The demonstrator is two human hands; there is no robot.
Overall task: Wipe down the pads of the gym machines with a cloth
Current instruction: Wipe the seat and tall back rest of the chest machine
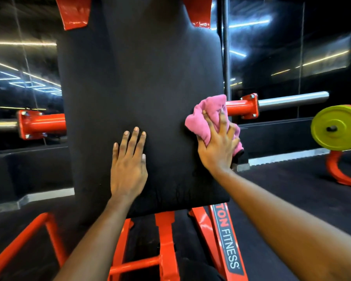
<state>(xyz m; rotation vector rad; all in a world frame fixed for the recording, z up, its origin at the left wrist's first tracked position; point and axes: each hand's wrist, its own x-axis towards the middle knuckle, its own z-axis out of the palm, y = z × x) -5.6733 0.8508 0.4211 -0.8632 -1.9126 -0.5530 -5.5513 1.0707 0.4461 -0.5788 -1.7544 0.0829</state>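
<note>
Pink crumpled terry cloth at the right edge of the large black upholstered back pad, about mid-height. Pressed there under the right hand, fingers spread and almost straight over it, not closed around it. Left hand flat and open on the lower middle of the pad, holding nothing, apparently only steadying. Probably in the middle of wiping this pad. No wet trace visible, so impossible to tell which part is already clean. Other machines' pads likely not yet done.
</note>
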